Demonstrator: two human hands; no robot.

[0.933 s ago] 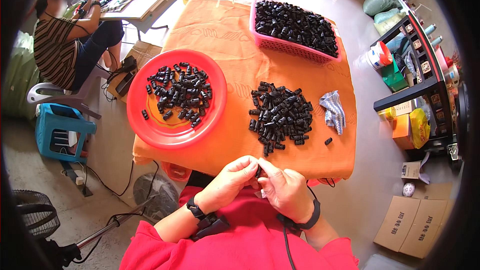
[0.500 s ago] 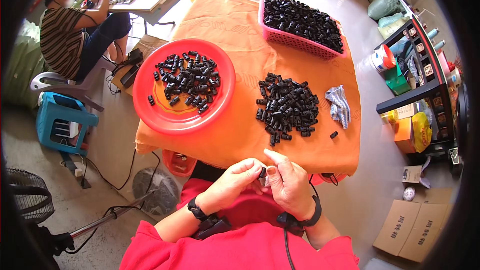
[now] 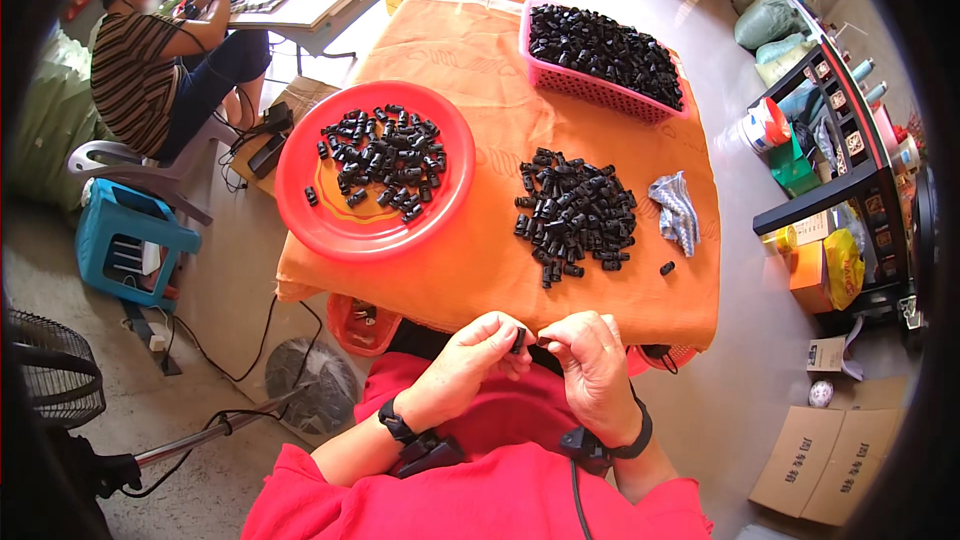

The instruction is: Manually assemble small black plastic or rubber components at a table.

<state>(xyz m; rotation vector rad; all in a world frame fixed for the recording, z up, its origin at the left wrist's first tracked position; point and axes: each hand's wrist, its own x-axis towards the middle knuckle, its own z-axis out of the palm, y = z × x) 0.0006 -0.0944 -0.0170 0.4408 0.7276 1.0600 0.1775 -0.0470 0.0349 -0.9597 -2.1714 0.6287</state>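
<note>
Just past the front edge of the orange-covered table, my left hand pinches a small black cylindrical piece between thumb and fingers. Beside it, slightly apart, my right hand has its thumb and fingertips pressed together; whatever they hold, if anything, is too small to make out. A heap of similar black pieces lies on the cloth beyond my hands. More black pieces are spread on a round red tray to the left. One loose piece lies right of the heap.
A pink basket full of black parts stands at the table's far right, with a crumpled checked cloth nearer. At far left a person works at another table. A blue stool, fan and cardboard box surround me.
My right hand has drawn away from the piece in my left hand, and its fingers have curled into a pinch. The left hand keeps its hold. The whole view has shifted slightly.
</note>
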